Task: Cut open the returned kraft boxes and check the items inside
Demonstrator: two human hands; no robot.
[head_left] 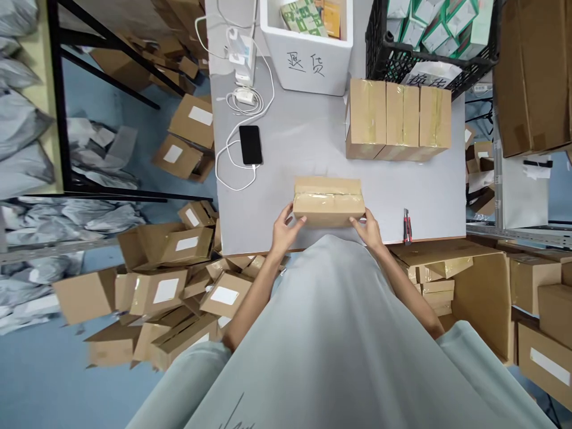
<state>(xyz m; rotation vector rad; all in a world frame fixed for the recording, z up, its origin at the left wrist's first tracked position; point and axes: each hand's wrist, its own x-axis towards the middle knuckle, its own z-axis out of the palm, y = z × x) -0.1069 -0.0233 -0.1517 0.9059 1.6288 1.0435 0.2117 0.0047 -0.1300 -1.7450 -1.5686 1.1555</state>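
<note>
A small taped cardboard box (329, 202) is at the table's front edge, directly before my body. My left hand (286, 227) grips its left end, thumb on the near face. At the right end, my right hand (367, 229) holds it the same way. Clear tape runs lengthwise along the box; its underside is hidden. To the right of the box lies a red and black utility knife (407, 227). Three similar taped boxes (399, 121) stand side by side at the table's back right.
On the grey table (295, 137) are a phone (251, 145) with a white cable and a power strip (243, 56). Behind are a white bin (308, 65) and a black crate (384, 53). A large open carton (482, 298) stands at right; opened boxes (165, 292) are heaped at left.
</note>
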